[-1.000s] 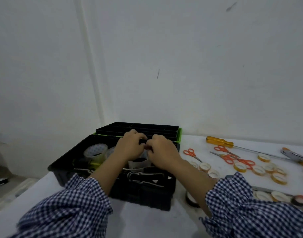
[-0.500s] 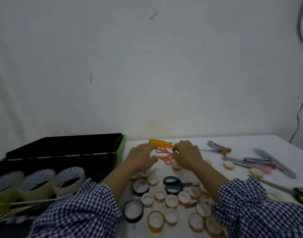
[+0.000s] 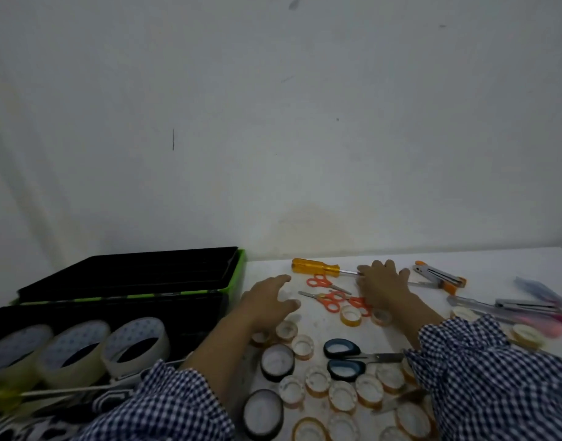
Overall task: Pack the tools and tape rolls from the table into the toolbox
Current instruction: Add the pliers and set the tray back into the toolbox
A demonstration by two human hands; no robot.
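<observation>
Your right hand (image 3: 383, 286) hides the screwdriver (image 3: 314, 267) shaft; I can't tell its grip. Your left hand (image 3: 268, 302) hovers, fingers spread, holding nothing.

Toolbox (image 3: 239, 281) left on the table (image 3: 273, 265); tape rolls (image 3: 318, 381) right (screwdriver (image 3: 314, 266) behind them).

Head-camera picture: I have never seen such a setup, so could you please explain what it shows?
There is no machine here: a person wears one camera on the head, looking forward and down, so you see their own two hands in checked sleeves. The open black toolbox at the left holds three large tape rolls. On the white table lie many small tape rolls, orange scissors, blue-handled scissors and a yellow-handled screwdriver. The left hand is open, holding nothing. The right hand lies over the screwdriver's shaft; whether it grips it is unclear.
</observation>
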